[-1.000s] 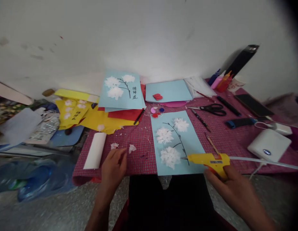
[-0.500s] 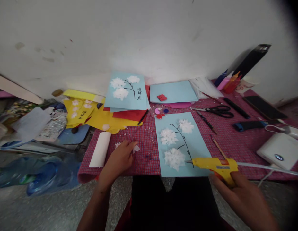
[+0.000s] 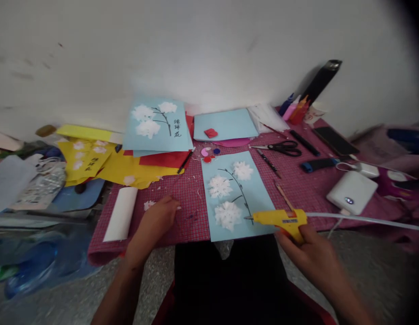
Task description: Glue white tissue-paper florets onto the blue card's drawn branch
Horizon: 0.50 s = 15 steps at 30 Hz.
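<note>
My right hand (image 3: 307, 248) is closed round the handle of a yellow glue gun (image 3: 284, 219), whose nozzle points left over a light blue sheet (image 3: 263, 194). On that sheet are white paper flowers (image 3: 228, 215) and a thin dark drawn stem. To the left of the sheet, my left hand (image 3: 161, 216) rests low over the checked cloth, fingers pressed together on something small and pale, too small to name. White paper bits (image 3: 149, 205) lie just behind that hand. A rolled white paper (image 3: 120, 214) lies farther left.
A finished flower card (image 3: 158, 124) lies on red and yellow sheets at the back left. Scissors (image 3: 286, 148), a brush, pens and a blue-handled tool (image 3: 319, 164) are at the right. A white box (image 3: 352, 192) and phone (image 3: 336, 140) lie beyond.
The view has turned to the right, so everything appears farther left. The pale petal seen by my left fingers is now mostly hidden. My right hand still holds the glue gun over the sheet.
</note>
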Each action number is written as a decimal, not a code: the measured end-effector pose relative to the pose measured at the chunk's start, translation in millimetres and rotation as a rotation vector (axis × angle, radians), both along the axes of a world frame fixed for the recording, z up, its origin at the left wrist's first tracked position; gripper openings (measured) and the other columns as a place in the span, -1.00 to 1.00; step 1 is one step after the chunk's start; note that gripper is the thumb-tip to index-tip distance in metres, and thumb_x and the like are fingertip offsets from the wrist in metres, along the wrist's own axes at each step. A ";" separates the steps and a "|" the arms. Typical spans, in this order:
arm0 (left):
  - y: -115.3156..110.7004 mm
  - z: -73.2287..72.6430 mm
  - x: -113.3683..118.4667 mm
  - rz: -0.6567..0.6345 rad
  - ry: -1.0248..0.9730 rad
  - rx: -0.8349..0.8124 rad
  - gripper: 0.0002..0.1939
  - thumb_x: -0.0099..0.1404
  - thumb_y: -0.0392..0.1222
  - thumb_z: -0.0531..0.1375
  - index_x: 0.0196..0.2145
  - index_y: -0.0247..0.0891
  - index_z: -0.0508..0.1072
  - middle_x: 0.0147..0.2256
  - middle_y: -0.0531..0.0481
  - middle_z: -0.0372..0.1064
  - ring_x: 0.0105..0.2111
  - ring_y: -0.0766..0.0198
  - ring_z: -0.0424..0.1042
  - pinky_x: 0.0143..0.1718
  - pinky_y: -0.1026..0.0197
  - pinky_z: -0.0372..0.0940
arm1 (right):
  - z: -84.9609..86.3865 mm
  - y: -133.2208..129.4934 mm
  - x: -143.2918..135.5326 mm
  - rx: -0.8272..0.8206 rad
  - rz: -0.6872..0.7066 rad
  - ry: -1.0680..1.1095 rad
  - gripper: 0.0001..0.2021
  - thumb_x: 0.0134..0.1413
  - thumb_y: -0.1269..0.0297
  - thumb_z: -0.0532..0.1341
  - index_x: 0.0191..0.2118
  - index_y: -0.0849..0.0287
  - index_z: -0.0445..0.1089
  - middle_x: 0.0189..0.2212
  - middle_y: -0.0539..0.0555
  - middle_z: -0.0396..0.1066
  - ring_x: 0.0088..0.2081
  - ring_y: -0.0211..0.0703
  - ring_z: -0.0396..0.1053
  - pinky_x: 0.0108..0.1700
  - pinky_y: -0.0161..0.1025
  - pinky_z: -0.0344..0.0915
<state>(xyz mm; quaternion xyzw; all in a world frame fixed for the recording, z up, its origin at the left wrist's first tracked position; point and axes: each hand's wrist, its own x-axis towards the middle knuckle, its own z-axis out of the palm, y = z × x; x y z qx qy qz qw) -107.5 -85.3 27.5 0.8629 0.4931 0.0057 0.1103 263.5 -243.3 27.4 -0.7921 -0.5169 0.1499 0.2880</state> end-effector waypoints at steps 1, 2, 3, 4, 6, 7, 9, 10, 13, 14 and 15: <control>1.0 -1.2 -1.6 0.004 -0.022 0.012 -0.72 0.45 -0.29 0.03 -0.30 -0.25 0.54 -0.30 -0.11 0.45 -0.26 0.13 0.46 -0.15 0.10 0.39 | 1.3 -0.3 0.5 0.008 -0.001 -0.004 -0.63 0.03 -0.12 0.22 -0.55 -0.01 0.18 -0.70 -0.01 0.30 -0.68 -0.16 0.25 -0.60 -0.22 0.11; 1.4 -2.2 -3.1 0.009 -0.048 0.029 -0.71 0.45 -0.27 0.03 -0.30 -0.25 0.54 -0.29 -0.11 0.46 -0.25 0.12 0.46 -0.13 0.09 0.39 | 2.1 -0.6 1.5 0.013 -0.002 -0.010 -0.64 0.03 -0.11 0.22 -0.55 -0.01 0.18 -0.70 -0.01 0.30 -0.68 -0.17 0.24 -0.59 -0.22 0.11; 1.1 -3.0 -4.4 0.013 -0.078 0.050 -0.71 0.45 -0.26 0.04 -0.29 -0.24 0.54 -0.28 -0.12 0.46 -0.24 0.11 0.46 -0.12 0.07 0.40 | 2.3 -1.1 2.9 0.014 -0.002 -0.018 -0.64 0.04 -0.10 0.22 -0.55 0.00 0.17 -0.69 -0.01 0.31 -0.67 -0.18 0.24 -0.59 -0.22 0.11; 0.0 -3.3 -5.1 0.019 -0.114 0.074 -0.72 0.46 -0.24 0.04 -0.27 -0.24 0.55 -0.26 -0.12 0.46 -0.22 0.10 0.46 -0.11 0.05 0.40 | 1.6 -1.6 4.7 0.011 0.002 -0.029 -0.64 0.05 -0.10 0.22 -0.55 0.00 0.17 -0.67 0.00 0.33 -0.66 -0.17 0.26 -0.58 -0.23 0.11; -5.5 -2.8 -3.3 0.033 -0.207 0.125 -0.74 0.45 -0.18 0.07 -0.23 -0.23 0.57 -0.24 -0.12 0.46 -0.20 0.09 0.46 -0.11 0.03 0.41 | -1.7 -2.9 8.7 0.012 0.028 -0.069 -0.65 0.07 -0.08 0.21 -0.53 0.02 0.20 -0.64 0.02 0.37 -0.62 -0.15 0.30 -0.56 -0.23 0.13; -9.8 -1.8 -0.3 0.037 -0.264 0.146 -0.75 0.45 -0.17 0.08 -0.22 -0.22 0.57 -0.24 -0.11 0.46 -0.19 0.10 0.46 -0.11 0.04 0.41 | -4.2 -3.4 10.6 0.017 0.053 -0.101 -0.67 0.09 -0.06 0.21 -0.51 0.03 0.23 -0.62 0.04 0.39 -0.60 -0.13 0.33 -0.53 -0.23 0.15; -21.0 1.4 10.5 0.041 -0.386 0.172 -0.78 0.44 -0.16 0.11 -0.21 -0.20 0.57 -0.24 -0.09 0.47 -0.18 0.12 0.46 -0.10 0.05 0.41 | -9.5 -4.2 13.7 0.035 0.111 -0.191 -0.72 0.13 -0.01 0.20 -0.44 0.07 0.32 -0.56 0.07 0.45 -0.54 -0.09 0.40 -0.48 -0.22 0.20; -27.4 3.4 17.9 0.037 -0.440 0.166 -0.79 0.44 -0.17 0.13 -0.21 -0.19 0.57 -0.23 -0.08 0.47 -0.17 0.13 0.47 -0.09 0.06 0.41 | -11.8 -4.2 14.6 0.047 0.138 -0.244 -0.75 0.15 0.03 0.20 -0.39 0.10 0.36 -0.52 0.09 0.47 -0.51 -0.07 0.43 -0.44 -0.21 0.23; -46.0 8.8 43.8 -0.004 -0.574 0.087 -0.83 0.44 -0.21 0.15 -0.18 -0.20 0.57 -0.21 -0.08 0.50 -0.17 0.17 0.49 -0.11 0.11 0.42 | -14.8 -2.4 14.7 0.055 0.213 -0.385 -0.80 0.19 0.12 0.18 -0.26 0.14 0.41 -0.40 0.14 0.53 -0.41 0.00 0.51 -0.37 -0.18 0.28; -51.0 9.8 52.4 -0.018 -0.610 0.057 -0.83 0.44 -0.22 0.16 -0.18 -0.20 0.57 -0.21 -0.07 0.51 -0.19 0.18 0.50 -0.13 0.13 0.42 | -14.5 -1.2 14.0 0.050 0.237 -0.414 -0.81 0.20 0.15 0.18 -0.22 0.16 0.42 -0.36 0.16 0.54 -0.38 0.01 0.52 -0.36 -0.18 0.29; -55.1 10.3 60.4 -0.028 -0.639 0.025 -0.84 0.44 -0.23 0.16 -0.18 -0.20 0.57 -0.22 -0.06 0.52 -0.19 0.19 0.51 -0.15 0.14 0.43 | -13.6 0.3 13.0 0.045 0.265 -0.432 -0.81 0.21 0.18 0.17 -0.18 0.17 0.42 -0.32 0.17 0.55 -0.35 0.02 0.53 -0.35 -0.18 0.29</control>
